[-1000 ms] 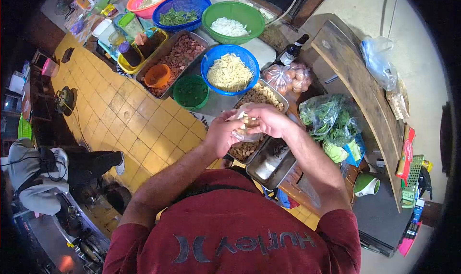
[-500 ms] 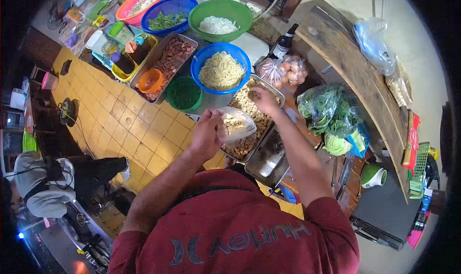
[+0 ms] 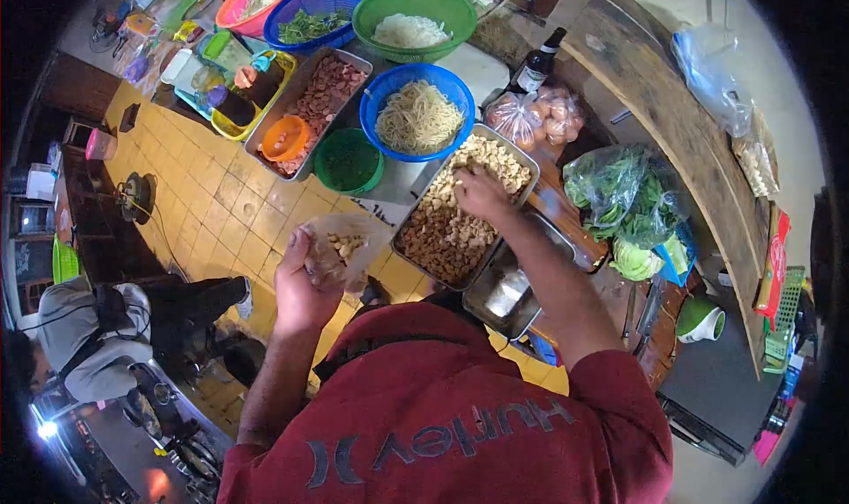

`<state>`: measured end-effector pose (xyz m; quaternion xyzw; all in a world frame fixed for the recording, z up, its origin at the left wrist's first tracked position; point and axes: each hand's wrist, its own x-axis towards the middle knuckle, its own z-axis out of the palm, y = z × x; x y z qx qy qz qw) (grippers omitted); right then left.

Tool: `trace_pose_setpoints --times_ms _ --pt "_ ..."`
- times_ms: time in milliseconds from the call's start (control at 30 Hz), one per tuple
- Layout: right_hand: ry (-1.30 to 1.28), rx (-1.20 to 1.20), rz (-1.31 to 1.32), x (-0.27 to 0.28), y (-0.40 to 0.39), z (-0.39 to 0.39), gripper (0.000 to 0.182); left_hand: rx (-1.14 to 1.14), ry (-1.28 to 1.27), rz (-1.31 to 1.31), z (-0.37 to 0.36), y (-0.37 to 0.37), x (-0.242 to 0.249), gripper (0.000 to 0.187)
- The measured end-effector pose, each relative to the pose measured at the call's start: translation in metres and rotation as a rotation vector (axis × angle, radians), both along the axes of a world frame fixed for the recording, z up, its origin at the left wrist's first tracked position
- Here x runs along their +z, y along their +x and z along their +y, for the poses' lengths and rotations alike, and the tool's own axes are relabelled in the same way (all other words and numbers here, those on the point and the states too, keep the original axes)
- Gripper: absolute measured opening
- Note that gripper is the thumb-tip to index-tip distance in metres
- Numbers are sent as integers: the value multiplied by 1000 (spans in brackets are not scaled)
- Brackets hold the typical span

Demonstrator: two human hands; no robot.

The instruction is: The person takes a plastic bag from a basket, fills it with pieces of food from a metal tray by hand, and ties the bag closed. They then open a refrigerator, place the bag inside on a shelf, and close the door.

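My left hand (image 3: 302, 283) is wrapped around a clear plastic bag (image 3: 361, 246) with some pale chunks inside, held left of a metal tray (image 3: 536, 170). Pale diced pieces (image 3: 485, 153) fill the tray's far part and browner chunks (image 3: 442, 252) its near part. Over the pale pieces, my right hand (image 3: 483, 194) reaches down with curled fingers touching them; the fingertips are partly hidden. Just beyond the tray sits a blue basket (image 3: 370, 115) of noodles (image 3: 419, 117). An emptier metal pan (image 3: 478, 308) lies beside the tray on the near right.
Left of the noodles are a green bowl (image 3: 376, 182) and a meat tray (image 3: 252, 141) with an orange bowl (image 3: 285, 138). A dark bottle (image 3: 536, 66), bagged eggs (image 3: 559, 117) and bagged greens (image 3: 619, 190) stand right, below a wooden shelf (image 3: 672, 106). A person (image 3: 93, 332) is at far left.
My left hand has moved left and down with the bag, away from the tray. My right hand has lowered into the pale pieces. The view has shifted slightly.
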<state>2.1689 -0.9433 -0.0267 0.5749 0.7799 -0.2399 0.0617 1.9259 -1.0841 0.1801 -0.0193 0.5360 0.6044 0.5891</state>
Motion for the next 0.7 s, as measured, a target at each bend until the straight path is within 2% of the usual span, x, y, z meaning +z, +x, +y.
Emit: trace_pose_setpoints --times_ms 33,67,133,167,200,267,300,333,400,433,533,600,667,700 --pt "4 3 -4 2 -3 -10 46 13 -24 -12 0 -4 -1 19" --pt "31 8 -15 5 -7 -23 50 14 -20 -15 -6 -24 -23 19" --pt "85 17 -37 8 -15 -44 60 -337 507 -509 -21 -76 -83 21" --pt "149 97 -44 8 -12 -51 70 -336 509 -511 -20 -77 -83 21" --pt "150 97 -47 4 -8 -58 70 -283 460 -500 -18 -76 -82 21" --pt "357 153 81 -11 2 -66 75 -232 411 -492 -9 -64 -72 22" --pt "405 125 192 -11 4 -64 58 -189 293 -367 -2 -48 -57 22" --pt "408 122 189 -16 3 -62 58 -147 177 -240 5 -36 -48 22" --pt "417 72 108 -27 -6 -55 42 -195 216 -274 16 -26 -55 22" --pt "368 62 136 -10 -9 -55 35 -231 195 -277 20 -22 -56 21" --pt "237 -26 117 -21 -10 -48 36 -310 247 -291 36 -3 -60 21" --pt "329 -77 176 -26 -6 -41 34 -362 220 -287 42 12 -50 21" --pt "274 -199 462 -37 7 -20 31 -338 243 -314 51 28 -49 20" --pt "92 -451 652 -42 8 -12 25 -383 242 -313 54 31 -50 18"
